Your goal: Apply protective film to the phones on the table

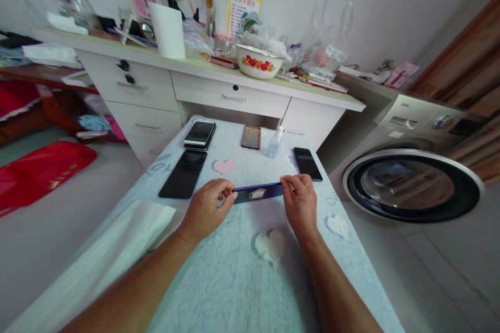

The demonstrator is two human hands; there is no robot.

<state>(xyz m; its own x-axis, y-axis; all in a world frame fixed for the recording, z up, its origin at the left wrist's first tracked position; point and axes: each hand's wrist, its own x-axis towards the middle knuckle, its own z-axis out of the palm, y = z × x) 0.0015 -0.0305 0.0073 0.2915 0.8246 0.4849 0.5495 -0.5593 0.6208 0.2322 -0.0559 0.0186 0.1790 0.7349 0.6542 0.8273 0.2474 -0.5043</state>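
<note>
A dark blue phone [269, 191] is held up on its long edge above the cloth-covered table [234, 281]. My left hand [209, 205] pinches its left end between thumb and fingers. At the right end, my right hand [300, 203] grips it with curled fingers. A pale reflection shows on the phone's glossy face. Beyond my left hand lies a large black phone [183, 174], and past my right hand rests another dark phone [308, 163].
Stacked phones [199, 134], a brown-edged phone case [251, 137] and a clear spray bottle [275, 142] stand toward the table's far end. Behind is a drawer desk [230, 86] with a flowered bowl [260, 62]. A washing machine [410, 125] is at right; white fabric [128, 234] lies at left.
</note>
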